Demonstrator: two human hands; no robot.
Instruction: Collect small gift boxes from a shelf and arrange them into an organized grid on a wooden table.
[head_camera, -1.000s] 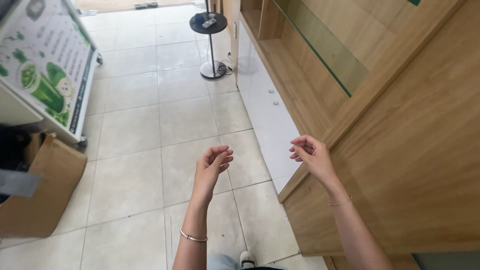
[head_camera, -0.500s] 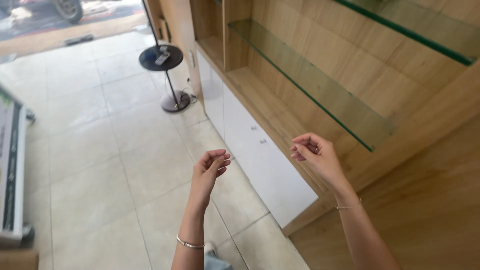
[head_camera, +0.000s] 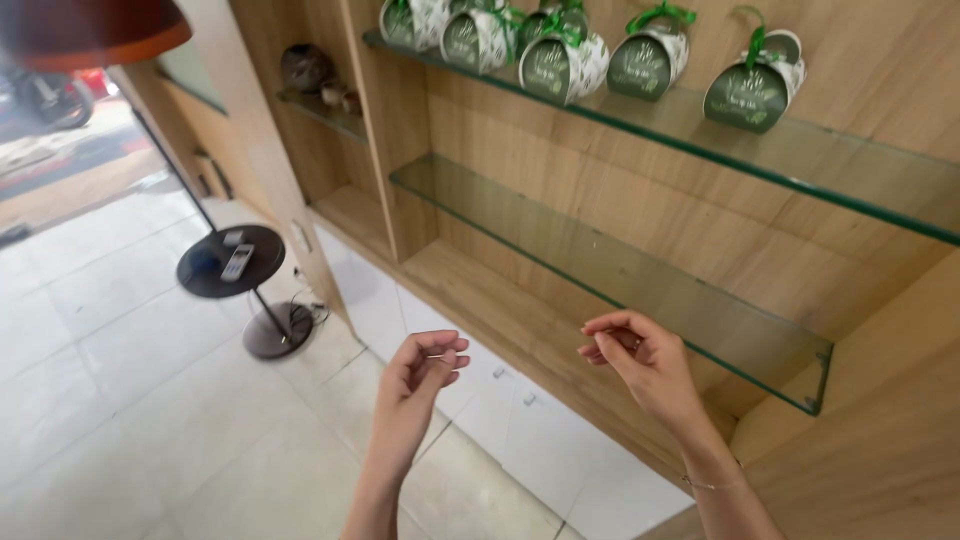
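Note:
My left hand (head_camera: 420, 372) is raised in front of me with its fingertips pinched against the thumb; nothing shows between them. My right hand (head_camera: 638, 362) is up at the same height, about a hand's width to the right, fingers curled to the thumb, also with nothing visible in it. Both hover in front of a wooden wall unit, just below the lower glass shelf (head_camera: 600, 262), which is bare. On the upper glass shelf (head_camera: 800, 160) stand several green-and-white gift boxes (head_camera: 755, 92) with green ribbon handles.
White cabinet doors (head_camera: 520, 420) run along the bottom of the unit, under a wooden ledge (head_camera: 480, 290). A round black side table (head_camera: 205, 272) carrying a small remote stands on the tiled floor (head_camera: 130, 400) at left. A dark jar (head_camera: 305, 68) sits on a far shelf.
The view has swung up from the floor to the shelves, bringing the gift boxes into sight. Both hands keep the same raised, pinched pose.

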